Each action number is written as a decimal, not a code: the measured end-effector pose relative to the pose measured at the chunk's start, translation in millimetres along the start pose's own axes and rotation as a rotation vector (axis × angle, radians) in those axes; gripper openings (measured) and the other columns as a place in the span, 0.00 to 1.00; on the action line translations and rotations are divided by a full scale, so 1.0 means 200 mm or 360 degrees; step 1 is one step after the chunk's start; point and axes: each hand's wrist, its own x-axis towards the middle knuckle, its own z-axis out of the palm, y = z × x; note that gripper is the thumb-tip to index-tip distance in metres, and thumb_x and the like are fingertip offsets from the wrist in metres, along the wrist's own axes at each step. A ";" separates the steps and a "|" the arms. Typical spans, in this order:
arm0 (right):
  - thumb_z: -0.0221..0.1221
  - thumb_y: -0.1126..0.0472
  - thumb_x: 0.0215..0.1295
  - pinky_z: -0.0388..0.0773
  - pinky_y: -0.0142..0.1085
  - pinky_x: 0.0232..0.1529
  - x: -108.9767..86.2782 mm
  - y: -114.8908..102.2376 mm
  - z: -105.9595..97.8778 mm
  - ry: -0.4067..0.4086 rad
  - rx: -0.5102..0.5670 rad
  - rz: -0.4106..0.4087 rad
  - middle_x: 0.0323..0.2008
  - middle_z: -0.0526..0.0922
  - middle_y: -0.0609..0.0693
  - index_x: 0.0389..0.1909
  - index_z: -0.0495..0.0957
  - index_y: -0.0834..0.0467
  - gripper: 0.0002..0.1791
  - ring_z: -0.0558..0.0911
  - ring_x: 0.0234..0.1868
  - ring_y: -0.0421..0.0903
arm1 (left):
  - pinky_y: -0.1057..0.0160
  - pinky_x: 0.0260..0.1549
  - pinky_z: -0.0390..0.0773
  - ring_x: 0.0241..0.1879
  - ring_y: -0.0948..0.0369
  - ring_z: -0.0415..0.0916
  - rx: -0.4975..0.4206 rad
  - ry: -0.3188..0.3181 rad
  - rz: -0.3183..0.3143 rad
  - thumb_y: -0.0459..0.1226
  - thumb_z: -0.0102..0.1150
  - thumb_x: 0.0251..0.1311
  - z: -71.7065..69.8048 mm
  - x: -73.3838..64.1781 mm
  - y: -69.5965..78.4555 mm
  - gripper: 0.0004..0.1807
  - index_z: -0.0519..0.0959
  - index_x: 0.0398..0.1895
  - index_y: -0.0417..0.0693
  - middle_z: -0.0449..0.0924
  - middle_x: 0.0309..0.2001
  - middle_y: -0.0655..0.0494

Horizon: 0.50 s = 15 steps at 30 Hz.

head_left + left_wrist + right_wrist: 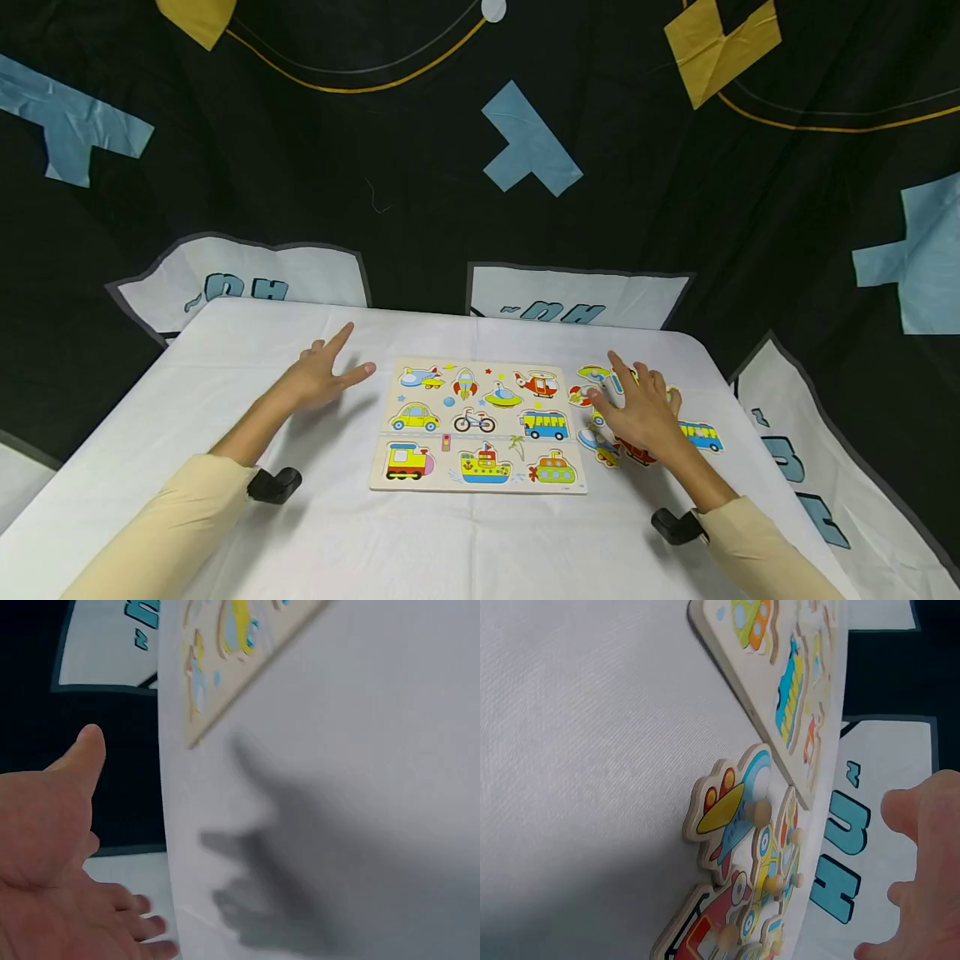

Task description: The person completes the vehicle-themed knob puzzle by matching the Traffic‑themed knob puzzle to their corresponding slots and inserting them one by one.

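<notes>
My left hand [318, 379] hovers above the table left of the wooden puzzle board [380, 477], holding nothing, thumb and index finger spread. In the left wrist view its palm shows, with its shadow on the cloth. My right hand [647, 417] is over a cluster of knobbed puzzle pieces beside the board, fingers spread and apart from them in the right wrist view. Among these are an airplane piece [721, 810], a red helicopter piece [705, 922] and a blue-and-yellow bus piece [701, 436]. The hand partly hides the cluster. Vehicle pictures fill the board's shallow recesses.
A white cloth [330, 542] covers the table. Behind it hangs a black curtain [420, 217] with blue and yellow patches. White lettered panels [581, 292] show past the table's far and right edges. Each wrist wears a black device [274, 486].
</notes>
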 end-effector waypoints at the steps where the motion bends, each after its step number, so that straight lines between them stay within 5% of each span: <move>1: 0.52 0.34 0.68 0.45 0.75 0.64 0.00 0.00 0.00 0.0003 0.0019 0.0000 0.73 0.56 0.72 0.81 0.49 0.50 0.47 0.54 0.72 0.73 | 0.24 0.62 0.58 0.72 0.23 0.48 -0.0021 -0.0024 -0.0002 0.65 0.51 0.67 -0.01 0.00 0.01 0.54 0.41 0.82 0.47 0.44 0.76 0.22; 11: 0.59 0.42 0.69 0.61 0.72 0.65 0.02 -0.01 -0.03 -0.0068 0.0213 0.0023 0.73 0.62 0.70 0.80 0.54 0.56 0.45 0.60 0.74 0.72 | 0.32 0.62 0.68 0.67 0.33 0.67 -0.0259 -0.0054 -0.0003 0.60 0.55 0.67 0.00 0.02 0.08 0.50 0.50 0.81 0.42 0.68 0.68 0.26; 15: 0.58 0.43 0.70 0.68 0.69 0.62 0.03 0.00 -0.05 -0.0114 0.0302 0.0068 0.72 0.65 0.69 0.78 0.58 0.58 0.42 0.64 0.72 0.72 | 0.41 0.55 0.75 0.54 0.42 0.80 -0.0446 -0.0079 -0.0081 0.57 0.60 0.65 0.05 0.05 0.09 0.50 0.49 0.81 0.45 0.79 0.59 0.32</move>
